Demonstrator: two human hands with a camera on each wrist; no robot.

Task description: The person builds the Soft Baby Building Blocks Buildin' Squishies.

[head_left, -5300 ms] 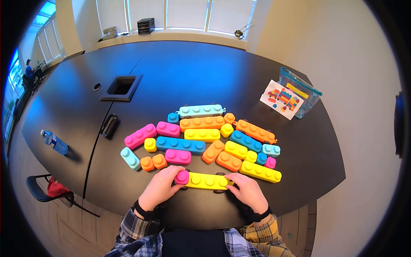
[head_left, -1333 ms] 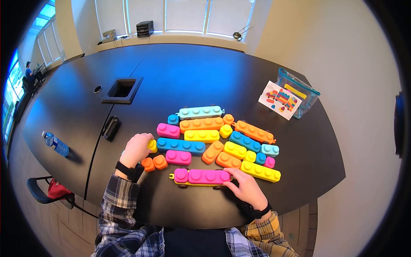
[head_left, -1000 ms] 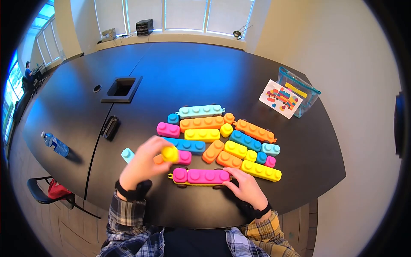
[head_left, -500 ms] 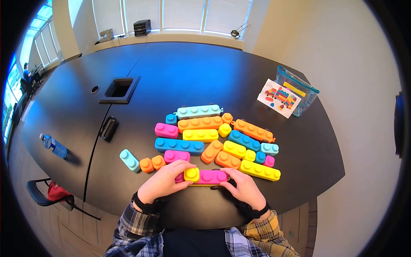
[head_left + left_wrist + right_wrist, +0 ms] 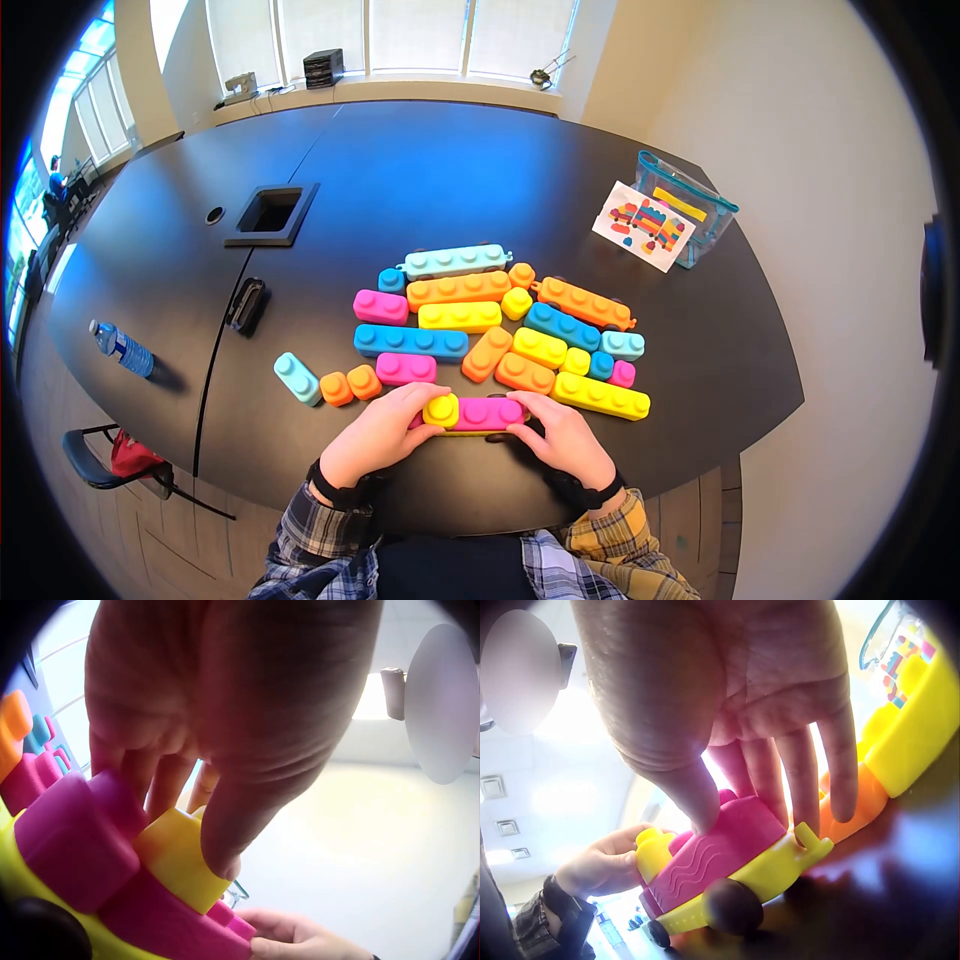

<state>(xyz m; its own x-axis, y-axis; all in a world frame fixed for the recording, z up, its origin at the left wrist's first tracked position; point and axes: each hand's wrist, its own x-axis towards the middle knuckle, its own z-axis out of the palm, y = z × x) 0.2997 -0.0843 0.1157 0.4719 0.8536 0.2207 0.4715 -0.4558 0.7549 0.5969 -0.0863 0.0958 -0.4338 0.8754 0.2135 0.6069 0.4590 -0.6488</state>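
Observation:
The left hand pinches a small yellow block between thumb and fingers, on top of the long pink block near its left end. In the left wrist view the yellow block sits beside a small pink block. Both pink blocks lie on a yellow wheeled base, seen in the right wrist view. Thumb and fingers of the right hand grip the right end of the long pink block.
Rows of coloured blocks, including a blue one, lie beyond the hands. A picture card leans on a clear bag at the back right. A water bottle and a black case are at the left.
The left hand has taken the small yellow block from left of the blue block and brought it onto the long pink block. The right hand has stayed at the pink block's right end.

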